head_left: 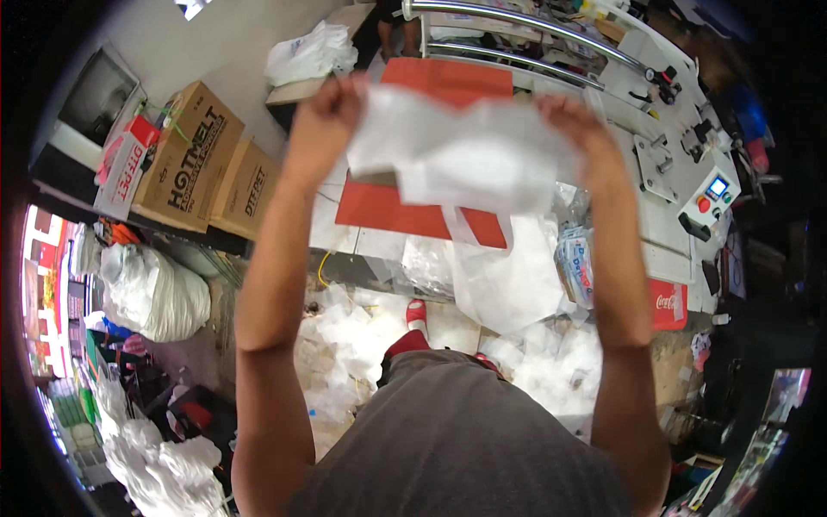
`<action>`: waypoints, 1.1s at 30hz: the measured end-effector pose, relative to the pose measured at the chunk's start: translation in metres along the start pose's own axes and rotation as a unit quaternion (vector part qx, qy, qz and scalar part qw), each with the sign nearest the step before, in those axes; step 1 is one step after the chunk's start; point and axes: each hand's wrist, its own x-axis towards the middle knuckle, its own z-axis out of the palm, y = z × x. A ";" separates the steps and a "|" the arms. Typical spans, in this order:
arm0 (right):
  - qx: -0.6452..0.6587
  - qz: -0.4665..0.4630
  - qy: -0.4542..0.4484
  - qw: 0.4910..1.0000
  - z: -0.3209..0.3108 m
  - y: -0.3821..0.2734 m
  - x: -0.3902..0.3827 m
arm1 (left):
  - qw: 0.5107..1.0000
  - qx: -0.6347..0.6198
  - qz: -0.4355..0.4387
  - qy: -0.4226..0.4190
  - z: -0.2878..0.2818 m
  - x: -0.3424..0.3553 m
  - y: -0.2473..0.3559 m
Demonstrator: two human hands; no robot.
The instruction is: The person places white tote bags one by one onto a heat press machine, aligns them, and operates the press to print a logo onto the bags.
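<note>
Your grey fabric shirt (465, 439) fills six o'clock; near twelve, your left hand (336, 102) and right hand (571, 122) have fingers closed on opposite ends of a thin, blurred white sheet (469, 151) above a flat red mat (388, 207).

L fisheye head cam looks fwd & down, close over torso (465, 431)

there are two raised hands (336, 102) (575, 127), one held sheet (469, 159), two printed brown boxes (191, 155) (245, 189).
</note>
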 end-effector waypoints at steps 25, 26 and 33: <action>-0.534 -0.080 0.176 0.823 0.058 0.294 0.063 | 0.924 0.366 -0.010 -0.107 0.066 -0.022 -0.279; -0.532 -0.066 0.180 0.824 0.060 0.293 0.063 | 0.925 0.368 -0.014 -0.097 0.066 -0.025 -0.277; -0.471 -0.076 0.207 0.854 0.060 0.300 0.058 | 0.947 0.319 -0.018 -0.041 0.069 -0.043 -0.298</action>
